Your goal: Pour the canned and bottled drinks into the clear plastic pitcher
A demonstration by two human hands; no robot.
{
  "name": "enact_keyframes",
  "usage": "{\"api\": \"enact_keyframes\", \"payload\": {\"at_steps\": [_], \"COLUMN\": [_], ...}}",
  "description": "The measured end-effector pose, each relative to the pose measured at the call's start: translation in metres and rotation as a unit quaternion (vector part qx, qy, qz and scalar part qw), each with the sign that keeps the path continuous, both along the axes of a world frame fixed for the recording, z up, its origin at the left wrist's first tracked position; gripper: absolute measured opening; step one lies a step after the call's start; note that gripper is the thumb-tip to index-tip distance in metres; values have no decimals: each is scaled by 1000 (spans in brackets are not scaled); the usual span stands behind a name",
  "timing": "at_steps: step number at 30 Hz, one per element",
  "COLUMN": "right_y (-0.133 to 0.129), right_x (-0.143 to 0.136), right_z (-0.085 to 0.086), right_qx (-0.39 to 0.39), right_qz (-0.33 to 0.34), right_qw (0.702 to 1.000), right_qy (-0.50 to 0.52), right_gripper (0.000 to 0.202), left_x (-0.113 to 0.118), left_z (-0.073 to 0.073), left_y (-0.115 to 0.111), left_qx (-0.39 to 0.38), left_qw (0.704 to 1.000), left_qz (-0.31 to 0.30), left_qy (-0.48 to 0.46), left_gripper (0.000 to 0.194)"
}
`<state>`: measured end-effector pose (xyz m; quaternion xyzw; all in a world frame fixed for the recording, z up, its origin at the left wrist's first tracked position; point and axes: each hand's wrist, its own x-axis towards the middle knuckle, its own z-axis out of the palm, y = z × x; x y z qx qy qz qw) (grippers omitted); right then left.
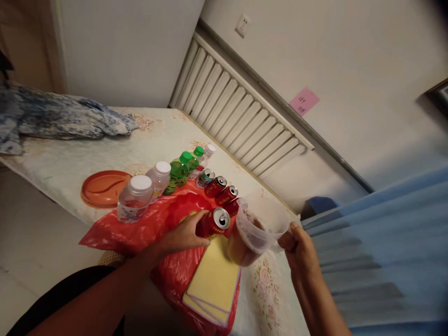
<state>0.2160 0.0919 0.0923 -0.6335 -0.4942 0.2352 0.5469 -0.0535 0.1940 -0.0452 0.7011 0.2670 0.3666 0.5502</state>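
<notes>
My left hand (187, 232) is wrapped round a red drink can (219, 220) with an opened top. My right hand (299, 247) grips the handle of a translucent plastic jug (252, 235), tilted and partly filled with brown liquid. The can and the jug are side by side; whether they touch, I cannot tell. Beneath them lie yellow cloths (213, 275) with purple edging on a red plastic bag (122, 233). Behind stand two more red cans, a red can (215, 186) and another red can (228, 195), plus a green-patterned can (205, 178).
White-capped jars, such as a clear jar (135, 200), and green-capped bottles (180, 172) line the bag's far side. An orange lid (105, 189) lies left on the flowered tablecloth (161, 144). A radiator (241, 107) borders the table; a blue curtain (385, 242) hangs right.
</notes>
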Motion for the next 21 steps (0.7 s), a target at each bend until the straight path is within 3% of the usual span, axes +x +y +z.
{"api": "enact_keyframes", "payload": {"at_steps": [4, 9, 15, 21], "right_y": [23, 56, 89, 101], "right_x": [-21, -47, -81, -99], "right_z": [-4, -16, -43, -73], "right_qx": [57, 86, 84, 71], "right_qz": [-9, 31, 68, 82], "right_qw": [995, 984, 976, 970], "right_qy": [84, 156, 186, 218], "right_gripper": [47, 45, 43, 40], "left_x": [-8, -10, -10, -8], "left_z": [-5, -12, -11, -9], "left_y": [-8, -17, -25, -28], "left_qx": [6, -33, -51, -53], "left_qw": [999, 992, 984, 983], "left_qz": [-38, -124, -168, -173], "left_qy": [21, 14, 16, 15], "left_gripper": [81, 90, 94, 87]}}
